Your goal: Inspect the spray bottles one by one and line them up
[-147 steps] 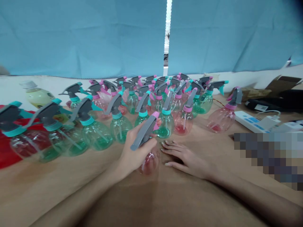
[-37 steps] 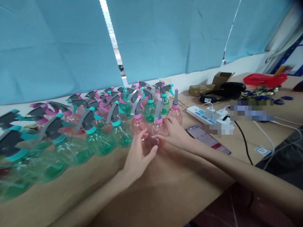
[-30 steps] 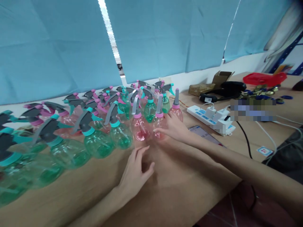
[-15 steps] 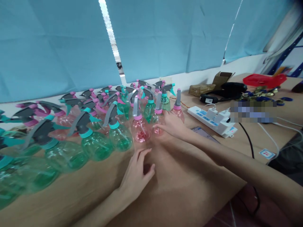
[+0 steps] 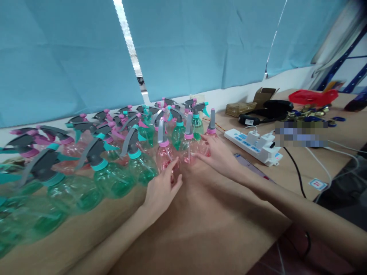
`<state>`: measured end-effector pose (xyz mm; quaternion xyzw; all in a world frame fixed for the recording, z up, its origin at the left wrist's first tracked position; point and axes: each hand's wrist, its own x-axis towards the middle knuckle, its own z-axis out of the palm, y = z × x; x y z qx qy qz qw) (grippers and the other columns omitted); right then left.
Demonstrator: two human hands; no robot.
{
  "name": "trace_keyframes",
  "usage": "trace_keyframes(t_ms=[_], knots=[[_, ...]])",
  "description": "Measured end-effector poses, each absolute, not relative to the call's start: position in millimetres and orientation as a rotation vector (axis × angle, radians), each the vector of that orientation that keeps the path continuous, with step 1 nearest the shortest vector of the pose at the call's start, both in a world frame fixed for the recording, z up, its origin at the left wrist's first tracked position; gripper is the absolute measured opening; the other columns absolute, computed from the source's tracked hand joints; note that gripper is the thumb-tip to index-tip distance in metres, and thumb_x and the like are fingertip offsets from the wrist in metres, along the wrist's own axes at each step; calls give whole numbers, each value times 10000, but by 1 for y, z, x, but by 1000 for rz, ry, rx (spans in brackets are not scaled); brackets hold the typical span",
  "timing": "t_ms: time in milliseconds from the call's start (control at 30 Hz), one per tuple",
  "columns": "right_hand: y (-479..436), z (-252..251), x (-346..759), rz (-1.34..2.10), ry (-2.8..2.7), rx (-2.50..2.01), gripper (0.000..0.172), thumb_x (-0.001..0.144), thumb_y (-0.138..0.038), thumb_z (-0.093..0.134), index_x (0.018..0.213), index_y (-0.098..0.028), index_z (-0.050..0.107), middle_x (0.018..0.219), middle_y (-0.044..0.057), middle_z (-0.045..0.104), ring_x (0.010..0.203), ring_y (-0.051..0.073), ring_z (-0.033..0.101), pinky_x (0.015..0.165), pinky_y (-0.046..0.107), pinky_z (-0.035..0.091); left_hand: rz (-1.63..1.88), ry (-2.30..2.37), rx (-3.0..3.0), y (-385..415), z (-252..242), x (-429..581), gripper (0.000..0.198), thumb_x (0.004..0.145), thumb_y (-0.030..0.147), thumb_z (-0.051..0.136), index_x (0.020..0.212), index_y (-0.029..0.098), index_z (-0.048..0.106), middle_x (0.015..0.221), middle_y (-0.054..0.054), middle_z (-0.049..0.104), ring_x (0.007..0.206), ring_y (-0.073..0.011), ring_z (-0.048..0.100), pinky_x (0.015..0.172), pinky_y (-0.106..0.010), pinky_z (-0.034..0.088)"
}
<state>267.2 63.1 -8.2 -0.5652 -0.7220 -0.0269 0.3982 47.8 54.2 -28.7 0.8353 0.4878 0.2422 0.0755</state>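
Observation:
Several clear spray bottles, pink and green with grey triggers, stand crowded on a brown table (image 5: 206, 229). My left hand (image 5: 162, 187) reaches up to a pink bottle (image 5: 164, 156) at the front of the group; its fingers lie apart against the bottle's right side without wrapping it. My right hand (image 5: 219, 154) is stretched out flat. Its fingertips touch a second pink bottle (image 5: 187, 147), and a third pink bottle (image 5: 210, 137) stands just behind the hand. A green bottle (image 5: 111, 179) stands left of my left hand.
A white power strip (image 5: 252, 143) with plugs and a black cable lies to the right, a phone (image 5: 252, 168) in front of it. Farther right are a small cardboard box (image 5: 262, 95), black items and a red bag (image 5: 312, 96). Blue curtains hang behind.
My left hand has risen from the table to the front pink bottle. My right hand stays at the neighbouring pink bottles. The view has turned right since the earliest frame.

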Motion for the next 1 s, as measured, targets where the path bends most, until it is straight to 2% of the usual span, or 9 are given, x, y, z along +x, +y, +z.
trace_keyframes(t_ms=[100, 167, 267, 400, 467, 633, 767, 933, 1000], knots=[[51, -7, 285, 33, -1748, -1423, 270, 870, -402, 555, 1034, -197, 618, 1005, 102, 673, 897, 263, 640, 775, 417, 496, 664, 1552, 2616, 58, -20, 48, 441, 906, 310, 467, 1332, 199, 452, 618, 45, 579, 533, -167, 571, 535, -262, 411], [50, -9, 299, 30, -1636, -1493, 249, 866, -430, 556, 923, -200, 629, 934, 86, 668, 797, 237, 636, 715, 392, 491, 683, 1506, 2627, 59, -21, 47, 434, 898, 291, 468, 1319, 183, 457, 652, 37, 599, 550, -161, 581, 538, -258, 411], [60, -15, 317, -58, -1468, -1569, 358, 809, -517, 596, 928, -179, 608, 921, 122, 653, 849, 279, 612, 757, 435, 475, 693, 1413, 2621, 59, -30, 48, 416, 886, 268, 466, 1289, 164, 460, 675, 36, 598, 556, -155, 583, 538, -255, 416], [87, -19, 325, 141, -1452, -1494, 650, 696, -574, 678, 1157, -130, 562, 1138, 207, 617, 1028, 342, 591, 842, 472, 464, 707, 1352, 2614, 60, -36, 55, 405, 871, 252, 474, 1267, 173, 444, 713, 32, 606, 581, -156, 598, 557, -258, 435], [98, -18, 323, 199, -1487, -1425, 693, 672, -558, 702, 1202, -137, 551, 1198, 200, 603, 1062, 343, 584, 868, 468, 455, 728, 1324, 2601, 62, -35, 61, 402, 870, 240, 474, 1265, 178, 431, 731, 27, 617, 589, -156, 605, 558, -258, 437], [112, -13, 314, 228, -1517, -1440, 407, 772, -541, 607, 933, -169, 642, 883, 86, 698, 810, 243, 629, 752, 378, 468, 760, 1214, 2569, 58, -27, 75, 369, 876, 218, 461, 1242, 184, 427, 745, 25, 622, 613, -151, 614, 562, -257, 438], [106, -6, 312, 183, -1444, -1482, 374, 817, -529, 551, 824, -168, 647, 781, 65, 689, 722, 219, 613, 691, 348, 447, 783, 1136, 2540, 50, -22, 78, 358, 872, 195, 462, 1229, 186, 439, 756, 22, 614, 633, -147, 610, 593, -271, 452], [70, 9, 311, 112, -1422, -1475, 316, 782, -502, 626, 802, -187, 644, 801, 61, 693, 747, 234, 620, 678, 337, 431, 875, 1089, 2429, 41, -12, 76, 299, 887, 214, 467, 1186, 202, 469, 734, 35, 563, 603, -127, 566, 576, -256, 450], [49, 14, 306, 77, -1460, -1471, 325, 782, -511, 631, 770, -186, 630, 753, 54, 675, 702, 225, 602, 653, 332, 421, 948, 1067, 2314, 36, -4, 77, 268, 891, 240, 489, 1157, 209, 488, 767, 31, 560, 599, -118, 556, 575, -252, 455]])
